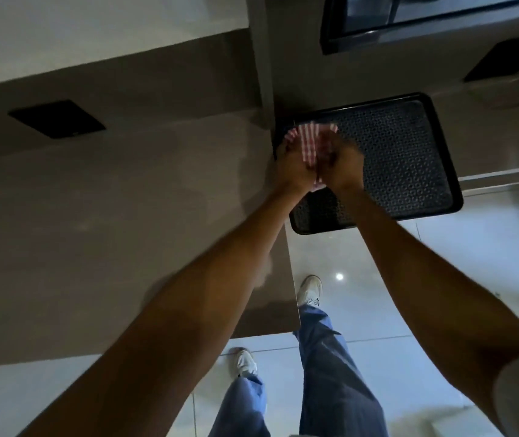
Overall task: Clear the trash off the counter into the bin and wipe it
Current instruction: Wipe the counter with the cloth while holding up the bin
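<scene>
Your left hand [292,165] and right hand [341,165] pressed together, both clutching the red-and-white checked cloth [307,141], above the black tray [409,159], beside the brown surface [125,216].

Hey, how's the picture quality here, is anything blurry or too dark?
Head view: dim overall; both hands and the striped paper are smeared by motion blur; a small glare spot on the floor tiles; wide-angle bending at the edges.
</scene>
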`<state>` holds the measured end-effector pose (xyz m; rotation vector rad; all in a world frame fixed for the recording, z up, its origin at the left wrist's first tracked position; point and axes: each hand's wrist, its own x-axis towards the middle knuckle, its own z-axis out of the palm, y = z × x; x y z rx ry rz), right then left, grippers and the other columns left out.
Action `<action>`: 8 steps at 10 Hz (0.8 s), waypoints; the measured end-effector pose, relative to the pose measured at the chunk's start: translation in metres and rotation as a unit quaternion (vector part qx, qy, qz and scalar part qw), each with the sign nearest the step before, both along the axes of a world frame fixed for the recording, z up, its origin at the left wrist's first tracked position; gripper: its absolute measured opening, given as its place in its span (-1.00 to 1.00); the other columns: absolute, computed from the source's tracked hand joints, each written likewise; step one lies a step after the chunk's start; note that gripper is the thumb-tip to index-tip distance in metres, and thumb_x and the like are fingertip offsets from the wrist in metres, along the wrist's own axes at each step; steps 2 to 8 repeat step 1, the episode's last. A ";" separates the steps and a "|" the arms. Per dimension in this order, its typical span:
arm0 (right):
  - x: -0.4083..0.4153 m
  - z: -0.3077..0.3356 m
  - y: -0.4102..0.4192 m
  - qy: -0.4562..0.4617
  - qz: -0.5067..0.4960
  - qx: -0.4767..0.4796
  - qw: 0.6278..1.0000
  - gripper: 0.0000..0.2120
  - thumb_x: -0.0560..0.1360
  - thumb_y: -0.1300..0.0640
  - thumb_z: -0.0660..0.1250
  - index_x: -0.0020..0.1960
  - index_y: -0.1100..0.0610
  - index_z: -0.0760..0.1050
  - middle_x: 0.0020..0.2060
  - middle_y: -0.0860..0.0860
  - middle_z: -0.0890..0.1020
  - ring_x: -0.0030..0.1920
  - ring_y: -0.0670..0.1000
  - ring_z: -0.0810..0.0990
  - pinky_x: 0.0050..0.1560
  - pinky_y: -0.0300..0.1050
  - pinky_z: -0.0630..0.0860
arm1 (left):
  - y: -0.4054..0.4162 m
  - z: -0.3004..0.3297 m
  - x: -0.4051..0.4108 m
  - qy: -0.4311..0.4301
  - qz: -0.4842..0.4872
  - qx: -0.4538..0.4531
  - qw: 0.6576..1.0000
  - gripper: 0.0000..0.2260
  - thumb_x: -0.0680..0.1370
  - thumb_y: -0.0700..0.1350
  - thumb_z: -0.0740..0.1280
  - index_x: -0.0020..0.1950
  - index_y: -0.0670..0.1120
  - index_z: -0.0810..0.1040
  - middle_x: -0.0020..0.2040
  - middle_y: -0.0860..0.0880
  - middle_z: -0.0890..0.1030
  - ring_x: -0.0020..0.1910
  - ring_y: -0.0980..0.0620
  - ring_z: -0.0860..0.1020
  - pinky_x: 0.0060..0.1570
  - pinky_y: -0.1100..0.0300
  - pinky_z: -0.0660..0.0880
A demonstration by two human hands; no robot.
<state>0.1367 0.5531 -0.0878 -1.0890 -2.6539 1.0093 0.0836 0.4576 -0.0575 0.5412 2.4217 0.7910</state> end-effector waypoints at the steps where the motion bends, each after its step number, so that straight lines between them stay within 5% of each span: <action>1: -0.004 -0.004 0.002 -0.069 0.002 0.024 0.997 -0.58 0.56 0.21 0.29 0.42 0.20 0.45 0.31 0.27 0.53 0.31 0.27 0.50 0.30 0.10 0.51 | -0.006 0.007 -0.003 0.014 -0.032 0.007 0.999 -0.43 0.58 -0.18 0.41 0.57 -0.21 0.36 0.59 -0.23 0.35 0.57 -0.20 0.33 0.54 0.17 0.24; 8: -0.004 -0.004 0.002 -0.069 0.002 0.024 0.997 -0.58 0.56 0.21 0.29 0.42 0.20 0.45 0.31 0.27 0.53 0.31 0.27 0.50 0.30 0.10 0.51 | -0.006 0.007 -0.003 0.014 -0.032 0.007 0.999 -0.43 0.58 -0.18 0.41 0.57 -0.21 0.36 0.59 -0.23 0.35 0.57 -0.20 0.33 0.54 0.17 0.24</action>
